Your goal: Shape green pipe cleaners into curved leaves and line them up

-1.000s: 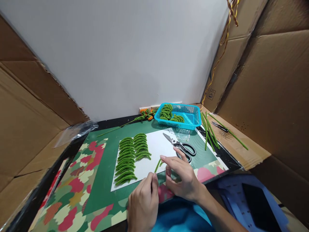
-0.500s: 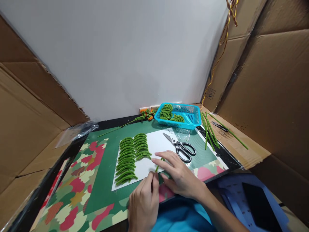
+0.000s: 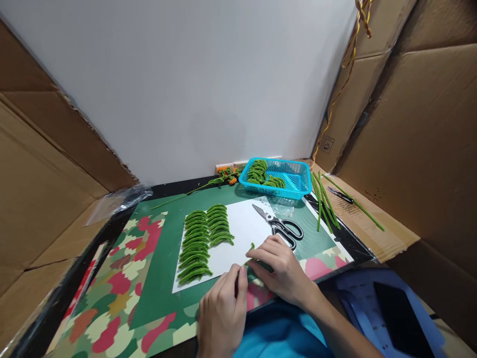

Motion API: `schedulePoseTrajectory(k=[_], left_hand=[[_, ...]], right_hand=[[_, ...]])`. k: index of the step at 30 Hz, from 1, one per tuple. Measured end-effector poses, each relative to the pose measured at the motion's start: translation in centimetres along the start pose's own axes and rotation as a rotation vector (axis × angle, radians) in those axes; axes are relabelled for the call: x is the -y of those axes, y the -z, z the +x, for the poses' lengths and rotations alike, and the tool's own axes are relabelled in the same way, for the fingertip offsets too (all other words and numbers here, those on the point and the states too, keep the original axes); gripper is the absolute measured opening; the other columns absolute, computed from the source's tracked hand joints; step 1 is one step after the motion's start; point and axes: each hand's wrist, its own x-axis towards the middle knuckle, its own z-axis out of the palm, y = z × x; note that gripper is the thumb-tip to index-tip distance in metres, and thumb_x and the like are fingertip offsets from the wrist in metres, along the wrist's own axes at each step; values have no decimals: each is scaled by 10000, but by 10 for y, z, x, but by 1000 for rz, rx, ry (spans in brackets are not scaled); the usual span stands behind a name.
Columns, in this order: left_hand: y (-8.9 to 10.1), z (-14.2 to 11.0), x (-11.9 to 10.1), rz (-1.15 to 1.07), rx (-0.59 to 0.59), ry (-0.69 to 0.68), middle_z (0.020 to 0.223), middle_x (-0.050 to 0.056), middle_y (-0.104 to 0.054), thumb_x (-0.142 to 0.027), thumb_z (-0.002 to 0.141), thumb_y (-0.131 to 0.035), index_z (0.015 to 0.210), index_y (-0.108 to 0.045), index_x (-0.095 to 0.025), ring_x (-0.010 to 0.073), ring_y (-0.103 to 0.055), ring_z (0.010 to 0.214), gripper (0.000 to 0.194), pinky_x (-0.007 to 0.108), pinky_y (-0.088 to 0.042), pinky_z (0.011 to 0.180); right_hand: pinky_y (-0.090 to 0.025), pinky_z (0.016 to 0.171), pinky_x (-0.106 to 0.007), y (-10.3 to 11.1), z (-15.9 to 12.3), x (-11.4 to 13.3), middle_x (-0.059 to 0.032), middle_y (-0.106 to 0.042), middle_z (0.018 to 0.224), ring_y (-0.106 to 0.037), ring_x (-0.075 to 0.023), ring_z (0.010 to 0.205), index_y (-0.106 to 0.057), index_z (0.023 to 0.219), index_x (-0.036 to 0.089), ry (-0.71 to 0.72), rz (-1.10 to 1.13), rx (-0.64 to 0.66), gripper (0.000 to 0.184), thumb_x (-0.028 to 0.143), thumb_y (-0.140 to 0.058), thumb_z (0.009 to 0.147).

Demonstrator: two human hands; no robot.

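Observation:
Between my two hands is a short green pipe cleaner, its curled tip poking up past my right fingers. My left hand is closed, pinching its lower end between thumb and forefinger. Thumb and fingertips of my right hand close on it higher up; much of the piece is hidden by the fingers. Both hands are at the near edge of a white paper sheet. Bent green pipe-cleaner pieces lie on the sheet in a longer left column and a shorter right column. Black-handled scissors lie just beyond my right hand.
A blue basket with more green pieces stands at the back. Right of it lie long green stems and small snips. An orange-flowered stem lies behind the paper. Cardboard walls flank the green mat.
My right fingers, spread around the pipe cleaner before, have closed in on it and sit slightly further right. My left hand keeps its pinch, barely moved.

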Motion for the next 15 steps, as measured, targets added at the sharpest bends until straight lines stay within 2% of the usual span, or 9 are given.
schedulePoseTrajectory(k=[5,11,15], left_hand=[[0,1,-2,-26,6,-6,718,-26,-711,-294,1096,-480,895,-640,-272,199,-712,665,257,290,-377,598],[2,2,-5,-17,23,-26,727,-15,-713,-319,1106,-451,877,-647,-270,204,-709,682,306,298,-383,607],[3,1,-6,-12,33,-25,723,-9,-707,-315,1106,-448,850,-641,-261,202,-698,678,325,302,-384,608]], right_hand=[[-481,854,-375,1,1,3,-26,-749,896,-641,-177,776,-690,1155,223,-2,2,-57,141,156,-620,1053],[-505,806,-369,8,2,8,-8,-731,847,-626,-167,697,-665,1253,216,-80,52,-192,246,119,-616,1032],[-517,763,-364,9,1,8,-35,-778,932,-668,-194,761,-679,1245,234,-133,86,-217,264,111,-569,1039]])
